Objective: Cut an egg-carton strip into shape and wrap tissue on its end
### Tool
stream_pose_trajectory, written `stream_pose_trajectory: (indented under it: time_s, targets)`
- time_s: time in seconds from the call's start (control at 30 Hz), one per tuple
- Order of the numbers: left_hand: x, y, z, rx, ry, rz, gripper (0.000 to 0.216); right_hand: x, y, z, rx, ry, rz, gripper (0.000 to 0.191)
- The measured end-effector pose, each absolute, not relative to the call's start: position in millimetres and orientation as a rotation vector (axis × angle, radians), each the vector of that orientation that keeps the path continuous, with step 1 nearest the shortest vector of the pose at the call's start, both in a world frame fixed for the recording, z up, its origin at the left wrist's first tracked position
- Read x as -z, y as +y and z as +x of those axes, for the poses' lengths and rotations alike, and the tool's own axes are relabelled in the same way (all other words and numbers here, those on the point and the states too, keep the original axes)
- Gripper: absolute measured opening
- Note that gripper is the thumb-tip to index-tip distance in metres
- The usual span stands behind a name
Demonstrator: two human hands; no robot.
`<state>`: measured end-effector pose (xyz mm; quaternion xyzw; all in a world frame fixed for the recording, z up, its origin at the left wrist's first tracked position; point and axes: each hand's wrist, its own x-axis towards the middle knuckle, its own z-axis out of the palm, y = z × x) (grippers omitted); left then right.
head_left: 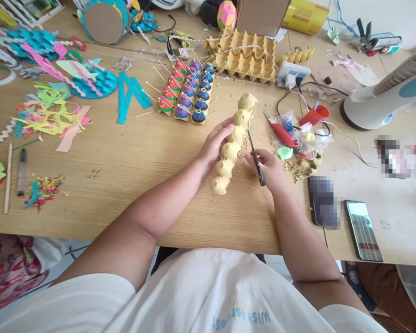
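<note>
Gripping a pale egg-carton strip (230, 148) at the center of the frame, we work over a wooden counter (107, 157). The fingers of our left hand (215, 143) close around the strip's left side, thumb on top, and the row of bumps tilts from upper right to lower left. The fingers of our right hand (269, 167) are wrapped around black scissors (255, 159), whose tip points up beside the strip's right edge; whether the blades touch it, we cannot tell. Small cuttings (243, 149) lie between the two hands.

At upper center, we see three rows of painted egg cups (183, 95) in red, purple and blue, with thin sticks poking out, and, to their right, an uncut egg tray (244, 58). A red cup (314, 115) leans near a power strip (294, 73) at right of center, above a red-handled cutter (282, 134). At left, we find coloured paper scraps (50, 115) near blue paper strips (125, 99), with a marker (21, 173) and a wooden stick (8, 178) lying side by side below. A phone (363, 231) lies at lower right, its screen lit.
</note>
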<state>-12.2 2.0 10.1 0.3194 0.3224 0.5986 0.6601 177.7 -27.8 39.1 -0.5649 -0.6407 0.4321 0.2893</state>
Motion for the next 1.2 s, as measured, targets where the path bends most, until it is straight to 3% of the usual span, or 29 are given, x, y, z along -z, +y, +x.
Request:
stream_pose_trajectory:
  time_s: [0.2,0.77,1.2]
  targets:
    - [-7.3,5.9,-15.9,-1.383,0.840,0.736,0.047,-46.7,-28.2,180.1,-1.357,-1.687,-1.479,0.053]
    - [-8.6,4.0,-16.1,-1.249,0.871,0.661,0.071,-30.8,-22.4,177.3,-1.182,-1.750,-1.458,0.053]
    - [-8.8,6.0,-17.6,-1.301,0.884,0.696,0.064,-24.7,-19.8,173.8,-1.102,-1.825,-1.504,0.049]
